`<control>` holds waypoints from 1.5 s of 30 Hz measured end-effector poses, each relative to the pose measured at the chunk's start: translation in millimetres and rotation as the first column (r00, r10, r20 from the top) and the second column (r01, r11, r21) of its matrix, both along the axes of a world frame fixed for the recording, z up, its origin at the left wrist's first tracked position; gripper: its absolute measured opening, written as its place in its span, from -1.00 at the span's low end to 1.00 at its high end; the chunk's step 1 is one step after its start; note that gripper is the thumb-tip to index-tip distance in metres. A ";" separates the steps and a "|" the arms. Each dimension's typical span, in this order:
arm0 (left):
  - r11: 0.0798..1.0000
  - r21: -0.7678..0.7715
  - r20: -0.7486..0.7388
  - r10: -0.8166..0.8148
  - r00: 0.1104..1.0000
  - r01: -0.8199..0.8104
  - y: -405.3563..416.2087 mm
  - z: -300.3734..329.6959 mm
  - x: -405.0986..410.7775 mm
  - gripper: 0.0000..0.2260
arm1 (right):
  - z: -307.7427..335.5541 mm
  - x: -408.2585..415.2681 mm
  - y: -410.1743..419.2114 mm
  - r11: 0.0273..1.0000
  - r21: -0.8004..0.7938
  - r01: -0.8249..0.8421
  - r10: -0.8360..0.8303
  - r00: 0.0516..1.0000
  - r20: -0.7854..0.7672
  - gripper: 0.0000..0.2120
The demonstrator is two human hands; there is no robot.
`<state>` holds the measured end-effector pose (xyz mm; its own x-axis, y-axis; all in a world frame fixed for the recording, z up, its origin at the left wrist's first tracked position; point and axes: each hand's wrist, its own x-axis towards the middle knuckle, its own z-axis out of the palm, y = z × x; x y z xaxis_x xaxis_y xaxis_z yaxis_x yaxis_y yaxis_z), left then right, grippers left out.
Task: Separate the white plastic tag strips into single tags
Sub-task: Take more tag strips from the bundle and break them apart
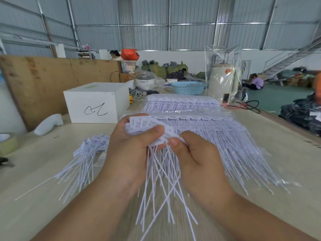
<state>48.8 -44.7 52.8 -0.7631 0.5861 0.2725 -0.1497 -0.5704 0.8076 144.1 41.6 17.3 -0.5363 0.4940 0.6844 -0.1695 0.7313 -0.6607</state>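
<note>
Head view: we've got a tag strip up over the table, near the white box.
Left hand: clamps the strip steady.
Right hand: pinches its end tag, poised to snap it free.
Loose tags: piled below the box, clear of uncut strips.

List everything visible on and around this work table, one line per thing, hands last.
tag strip in hand: one bunch, white, held up between both hands, tails hanging down
loose tags: one pile, white, on the table at left
unseparated strips: several stacks, white, on clear plastic behind the hands
box: one, white with a black scribble, left rear
basket: one, light blue, rear centre
tape roll: one, pale, far left edge
wooden board: one, brown, upright behind the box
table: one, pale wood
left hand: grips the strip's heads
right hand: pinches the strip's right end
</note>
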 end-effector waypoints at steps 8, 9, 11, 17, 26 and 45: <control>0.995 -0.003 -0.155 0.096 0.983 -0.098 -4.8 -4.3 -13.0 -0.64 | 0.0 -7.2 -4.7 0.999 -0.025 -0.045 0.046 0.998 0.032 -0.66; 0.991 -0.023 -0.224 0.124 0.967 -0.132 -5.3 -4.6 -14.0 -0.62 | 2.2 -6.4 -1.4 0.993 -0.067 -0.095 0.099 0.993 0.061 -0.68; 0.985 -0.049 -0.305 0.140 0.942 -0.163 -4.4 -5.8 -14.3 -0.60 | 7.7 -2.0 6.0 0.981 -0.100 -0.166 0.176 0.979 0.099 -0.69; 0.990 -0.079 -0.247 0.097 0.964 -0.120 -2.3 -10.0 -11.0 -0.64 | 14.4 7.4 12.1 0.964 -0.109 -0.244 0.263 0.938 0.227 -0.72; 0.998 0.003 -0.059 0.068 0.996 -0.068 0.9 -8.8 0.1 -0.64 | 17.5 4.1 2.7 0.957 -0.270 -0.105 0.110 0.994 0.002 -0.64; 0.985 -0.171 -0.098 -0.037 0.994 0.020 8.1 -25.3 -1.9 -0.66 | -1.8 -2.5 16.1 0.829 -0.486 -0.278 0.394 0.906 0.153 -0.84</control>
